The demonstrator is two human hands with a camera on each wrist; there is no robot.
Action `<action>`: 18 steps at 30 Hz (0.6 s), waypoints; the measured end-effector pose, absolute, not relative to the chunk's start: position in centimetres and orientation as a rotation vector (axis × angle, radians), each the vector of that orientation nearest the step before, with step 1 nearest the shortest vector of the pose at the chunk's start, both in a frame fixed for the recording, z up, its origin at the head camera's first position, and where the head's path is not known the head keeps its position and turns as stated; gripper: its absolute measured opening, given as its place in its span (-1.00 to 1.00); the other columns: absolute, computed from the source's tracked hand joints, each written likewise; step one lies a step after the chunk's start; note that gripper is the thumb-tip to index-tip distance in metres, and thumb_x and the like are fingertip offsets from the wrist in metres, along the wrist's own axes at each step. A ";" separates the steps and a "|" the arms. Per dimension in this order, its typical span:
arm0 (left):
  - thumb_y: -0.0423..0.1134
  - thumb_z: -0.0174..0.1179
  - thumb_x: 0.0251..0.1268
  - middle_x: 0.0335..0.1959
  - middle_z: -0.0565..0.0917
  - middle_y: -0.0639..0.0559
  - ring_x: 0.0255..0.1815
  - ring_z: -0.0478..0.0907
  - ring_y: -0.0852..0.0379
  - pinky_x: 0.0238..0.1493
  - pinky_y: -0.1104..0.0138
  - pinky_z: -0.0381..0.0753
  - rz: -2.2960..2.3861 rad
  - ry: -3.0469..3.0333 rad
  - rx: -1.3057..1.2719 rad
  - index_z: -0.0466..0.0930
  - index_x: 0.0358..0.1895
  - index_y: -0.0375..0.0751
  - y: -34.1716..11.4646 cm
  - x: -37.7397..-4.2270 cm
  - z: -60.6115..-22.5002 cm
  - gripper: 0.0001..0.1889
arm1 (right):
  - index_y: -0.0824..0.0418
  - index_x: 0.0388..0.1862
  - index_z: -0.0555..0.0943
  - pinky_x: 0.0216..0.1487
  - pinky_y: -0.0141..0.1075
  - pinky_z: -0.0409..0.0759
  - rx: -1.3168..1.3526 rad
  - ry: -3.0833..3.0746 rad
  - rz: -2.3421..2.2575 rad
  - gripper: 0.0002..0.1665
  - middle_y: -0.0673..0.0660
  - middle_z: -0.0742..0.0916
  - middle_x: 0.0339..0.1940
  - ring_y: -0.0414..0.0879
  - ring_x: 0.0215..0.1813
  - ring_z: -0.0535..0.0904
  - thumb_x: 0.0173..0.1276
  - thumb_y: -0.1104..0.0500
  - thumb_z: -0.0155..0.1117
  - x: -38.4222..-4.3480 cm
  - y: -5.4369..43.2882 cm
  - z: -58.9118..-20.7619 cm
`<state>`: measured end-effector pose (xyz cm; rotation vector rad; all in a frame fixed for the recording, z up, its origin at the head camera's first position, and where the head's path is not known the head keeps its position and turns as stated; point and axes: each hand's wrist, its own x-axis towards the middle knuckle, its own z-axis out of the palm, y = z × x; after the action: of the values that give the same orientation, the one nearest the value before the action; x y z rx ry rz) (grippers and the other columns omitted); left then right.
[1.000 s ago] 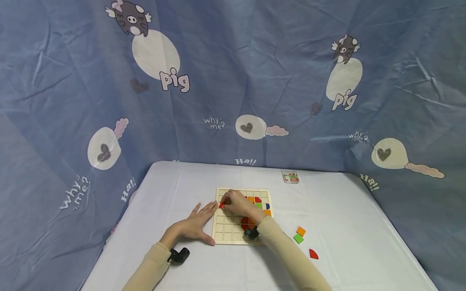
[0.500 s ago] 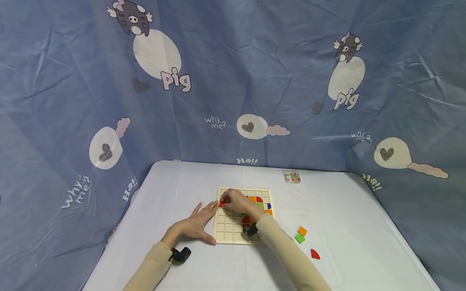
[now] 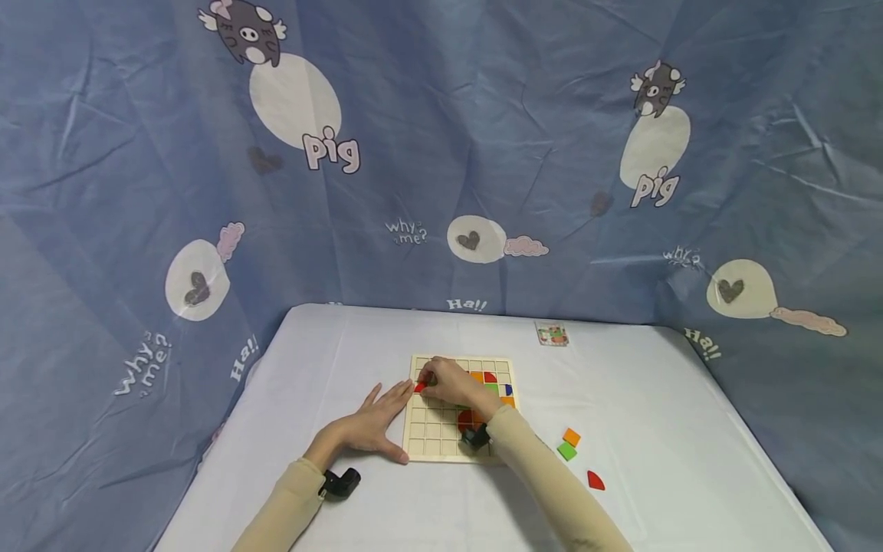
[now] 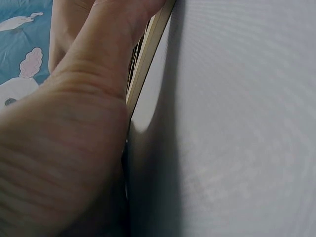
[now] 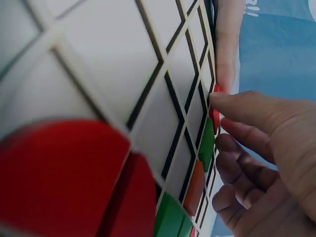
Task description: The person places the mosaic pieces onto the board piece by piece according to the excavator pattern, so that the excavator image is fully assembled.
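A pale wooden grid board point(image 3: 425, 447) lies flat on the table, with several coloured pieces set in its cells. At its left edge a red quarter-circle piece point(image 3: 419, 388) sits between the thumb and fingers of my right hand point(image 3: 451, 383), which pinches it. The right wrist view shows the same red piece point(image 5: 216, 111) under the thumb, with a green piece point(image 5: 207, 145) and an orange piece point(image 5: 195, 187) in line with it. My left hand point(image 3: 372, 423) lies spread, its fingertips and thumb touching the board's left edge. My right hand and forearm hide part of the board.
Right of the board lie a loose orange square point(image 3: 571, 438), a green square point(image 3: 567, 451) and a red quarter-circle point(image 3: 595, 481). A small printed card point(image 3: 553, 334) lies near the far edge of the white table point(image 3: 690, 429). Blue curtains point(image 3: 538, 138) surround the table.
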<state>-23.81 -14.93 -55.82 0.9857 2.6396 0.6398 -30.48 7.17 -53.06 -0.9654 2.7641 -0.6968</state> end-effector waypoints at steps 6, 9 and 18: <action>0.43 0.34 -0.19 0.61 -0.21 -0.11 0.61 -0.27 -0.08 0.52 -0.17 -0.44 0.621 2.642 0.974 -0.26 0.56 -0.21 -14.8 -23.9 -55.9 0.36 | 0.21 -0.07 0.63 -0.12 -0.38 0.59 -0.984 2.751 -0.770 -0.73 0.04 0.69 -0.16 -0.18 -0.18 0.55 0.27 0.15 0.36 -29.2 9.2 -52.3; 0.43 0.35 -0.20 0.60 -0.20 -0.11 0.61 -0.26 -0.09 0.52 -0.18 -0.43 0.621 2.643 0.964 -0.25 0.56 -0.22 -14.7 -23.9 -55.8 0.36 | 0.22 -0.07 0.62 -0.16 -0.38 0.58 -0.968 2.740 -0.816 -0.74 0.05 0.68 -0.17 -0.16 -0.19 0.55 0.30 0.16 0.33 -28.1 11.3 -51.7; 0.43 0.36 -0.23 0.60 -0.18 -0.12 0.61 -0.25 -0.11 0.52 -0.18 -0.43 0.637 2.649 0.954 -0.22 0.56 -0.22 -14.5 -23.7 -55.6 0.37 | 0.20 -0.15 0.59 -0.27 -0.39 0.53 -0.775 2.791 -0.920 -0.81 -0.02 0.64 -0.24 -0.17 -0.24 0.49 0.28 0.20 0.34 -24.2 19.9 -50.8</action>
<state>-23.68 -14.52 -55.61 0.9535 2.6494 0.6372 -24.24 19.85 -50.79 -0.7747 2.7911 -0.9203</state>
